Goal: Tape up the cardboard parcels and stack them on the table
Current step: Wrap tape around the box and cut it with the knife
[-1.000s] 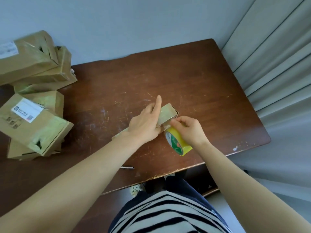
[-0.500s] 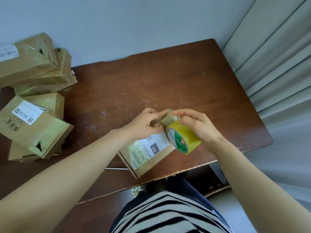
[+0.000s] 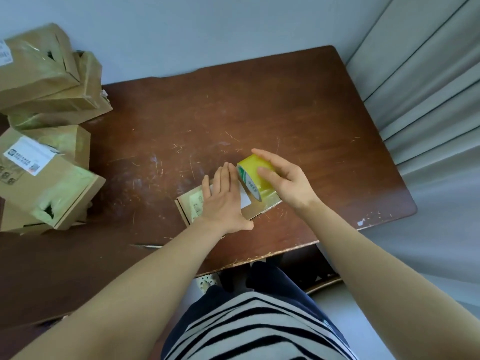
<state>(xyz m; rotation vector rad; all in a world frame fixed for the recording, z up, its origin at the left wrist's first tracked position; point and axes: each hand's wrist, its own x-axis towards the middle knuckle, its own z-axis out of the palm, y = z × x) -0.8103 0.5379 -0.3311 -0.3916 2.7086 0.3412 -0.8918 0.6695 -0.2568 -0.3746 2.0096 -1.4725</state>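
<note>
- The stack (image 3: 49, 131) of taped parcels sits at the left edge of the table (image 3: 259, 105), against the wall. The boxes lie askew on one another, some dented, with tape glinting on their faces.
- The parcel (image 3: 192, 214) in hand lies flat near the front edge of the table, well apart from the stack, with its printed label facing up.
- The left hand (image 3: 223, 201) lies flat on top of the parcel, fingers straight and together, pinning it to the wood. It grips nothing.
- The roll (image 3: 255, 178) of yellow tape stands on edge on the right part of the parcel, just beside the left fingertips. A shiny strip appears to run from it along the parcel's right end.
- The right hand (image 3: 288, 183) is clamped on the roll, fingers curled over its rim.
- The curtain (image 3: 428, 105) hangs to the right of the table.
- Handling, as a judgement: the parcel looks small, light and fairly stiff, but its thin cardboard would dent under a hard squeeze. It is likely to skate on the smooth wood when the tape pulls, so a flat palm on top suits taping. For stacking, it is best held by its long sides, since the taped faces may be slick.
</note>
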